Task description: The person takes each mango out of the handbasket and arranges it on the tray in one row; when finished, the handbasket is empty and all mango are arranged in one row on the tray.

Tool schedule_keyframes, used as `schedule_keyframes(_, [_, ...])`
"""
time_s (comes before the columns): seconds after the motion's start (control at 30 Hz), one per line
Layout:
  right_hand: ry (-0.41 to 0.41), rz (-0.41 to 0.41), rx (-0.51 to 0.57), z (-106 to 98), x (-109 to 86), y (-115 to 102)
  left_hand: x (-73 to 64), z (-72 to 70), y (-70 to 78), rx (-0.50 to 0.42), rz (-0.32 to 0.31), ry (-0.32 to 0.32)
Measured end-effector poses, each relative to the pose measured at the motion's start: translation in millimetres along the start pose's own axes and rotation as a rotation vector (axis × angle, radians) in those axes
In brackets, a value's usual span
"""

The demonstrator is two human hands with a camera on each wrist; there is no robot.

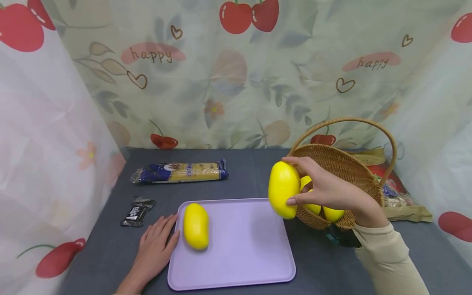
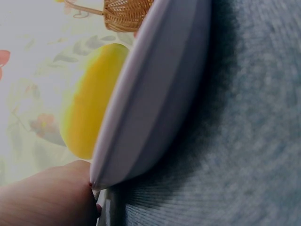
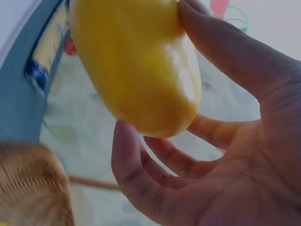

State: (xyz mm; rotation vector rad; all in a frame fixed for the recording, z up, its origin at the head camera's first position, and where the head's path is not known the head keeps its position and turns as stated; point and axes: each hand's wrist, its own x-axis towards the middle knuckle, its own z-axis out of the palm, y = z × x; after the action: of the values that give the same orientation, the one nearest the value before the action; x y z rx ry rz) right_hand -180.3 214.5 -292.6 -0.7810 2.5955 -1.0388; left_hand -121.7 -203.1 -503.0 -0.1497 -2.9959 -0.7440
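My right hand (image 1: 324, 188) grips a yellow mango (image 1: 284, 189) between thumb and fingers, holding it in the air over the right back corner of a lilac tray (image 1: 239, 246). In the right wrist view the fingers curl around one end of that fruit. A second mango (image 1: 196, 226) lies on the tray's left side. Against the tray's left edge rests my left hand (image 1: 156, 241), its fingers extended and holding nothing. To the right, a wicker basket (image 1: 337, 164) with a tall handle contains more yellow mangoes (image 1: 333, 214), partly hidden behind my right hand.
A blue and clear pack of pasta (image 1: 180, 172) lies behind the tray at left. Near my left hand is a small black wrapped packet (image 1: 137, 211). Behind the basket, a brown and red bag (image 1: 409, 213) lies at the right. A printed curtain (image 1: 236, 110) closes off the back.
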Motion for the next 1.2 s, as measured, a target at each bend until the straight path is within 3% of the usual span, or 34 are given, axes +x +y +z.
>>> schedule_keyframes(0.2, [-0.040, -0.020, 0.072, 30.5, 15.9, 0.4, -0.3, -0.5, 0.5, -0.007, -0.005, 0.005])
schedule_keyframes(0.47, [-0.005, -0.026, 0.147, 81.6, 36.9, 11.0, 1.2, -0.5, 2.0, -0.001, -0.013, -0.001])
schedule_keyframes(0.77, [-0.125, 0.002, 0.190, 127.5, 57.6, 25.0, -0.3, -0.3, 1.5, 0.002, -0.010, 0.005])
schedule_keyframes(1.2, [-0.183, 0.061, 0.325, 163.2, 76.1, 40.8, 0.1, 0.3, 0.5, 0.000, -0.010, 0.008])
